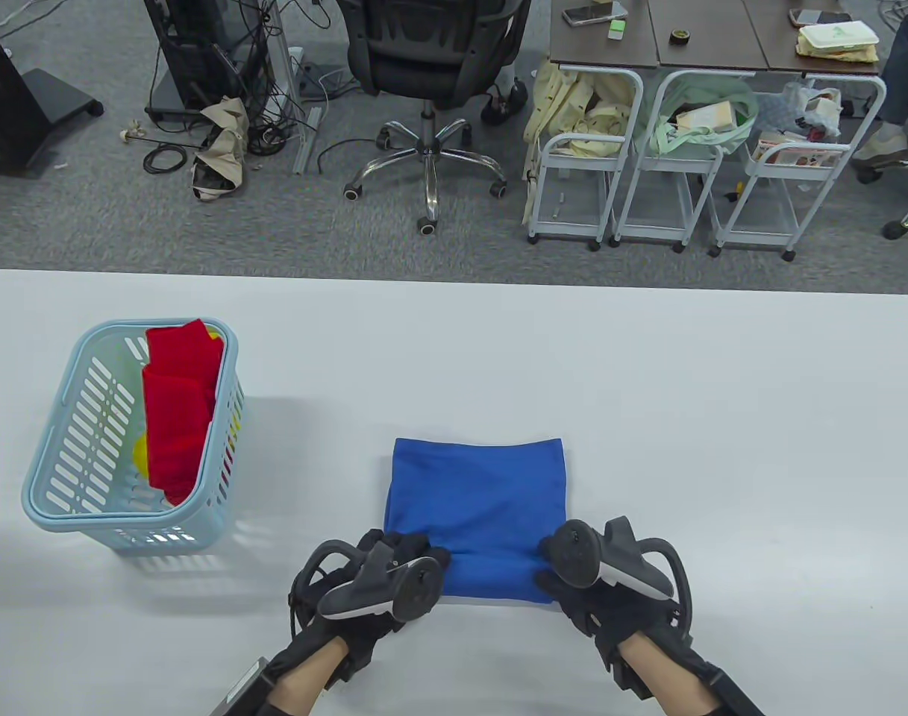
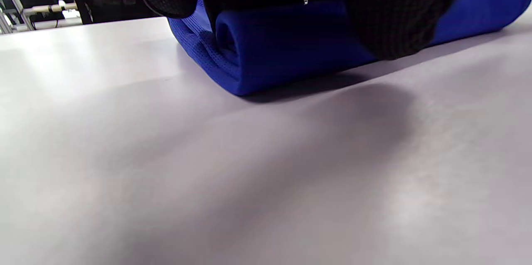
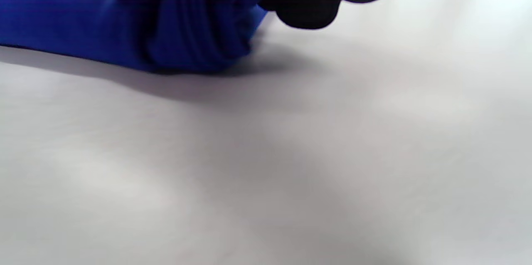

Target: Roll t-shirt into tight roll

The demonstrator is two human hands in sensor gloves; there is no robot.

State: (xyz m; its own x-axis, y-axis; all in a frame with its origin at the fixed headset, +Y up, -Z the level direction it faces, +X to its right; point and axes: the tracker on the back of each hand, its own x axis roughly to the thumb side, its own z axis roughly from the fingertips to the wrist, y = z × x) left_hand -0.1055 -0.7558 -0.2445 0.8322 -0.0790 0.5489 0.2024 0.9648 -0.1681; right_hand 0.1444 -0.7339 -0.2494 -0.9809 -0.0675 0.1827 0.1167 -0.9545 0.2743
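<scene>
A folded blue t-shirt [image 1: 477, 485] lies flat near the front of the white table [image 1: 647, 388]. Its near edge is turned up into a short roll [image 1: 491, 576]. My left hand [image 1: 412, 556] grips the roll's left end, fingers curled over it. The left wrist view shows the rolled end [image 2: 249, 53] under my gloved fingers [image 2: 395, 11]. My right hand [image 1: 554, 563] grips the right end the same way. In the right wrist view the bunched roll end [image 3: 199, 32] sits beneath dark fingers [image 3: 307, 3].
A light blue plastic basket [image 1: 58, 447] stands at the left of the table, holding red rolled cloth [image 1: 177, 410] and something yellow. Beyond the table's far edge are an office chair [image 1: 431, 60] and white carts [image 1: 625, 164].
</scene>
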